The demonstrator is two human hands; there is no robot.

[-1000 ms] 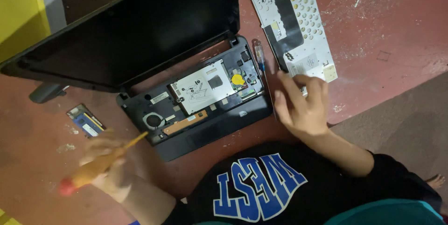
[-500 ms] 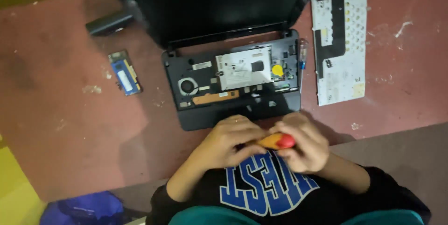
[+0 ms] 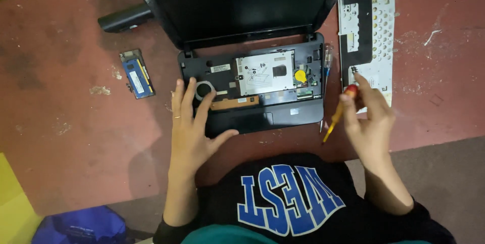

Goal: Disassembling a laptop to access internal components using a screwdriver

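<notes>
Opened black laptop [image 3: 252, 92] lies at centre of the frame on the red floor [image 3: 76, 122], keyboard removed, board, yellow coin cell [image 3: 300, 76] and fan opening [image 3: 204, 90] exposed. Left hand [image 3: 191, 127] rests flat and open on the lower left corner of the base, fingers spread, holding nothing. Right hand [image 3: 371, 122], right of centre, is closed around a screwdriver [image 3: 339, 113] with a red-and-yellow handle, tip pointing down-left near the laptop's lower right corner. Second, clear-handled driver [image 3: 327, 64] lies along the right edge. Risks: tip could slip onto the bare board and scratch or short it; left fingers near the fan opening could press on exposed parts; memory module [image 3: 137, 73] at left and keyboard plate [image 3: 366, 31] at upper right lie loose, easily knocked.
</notes>
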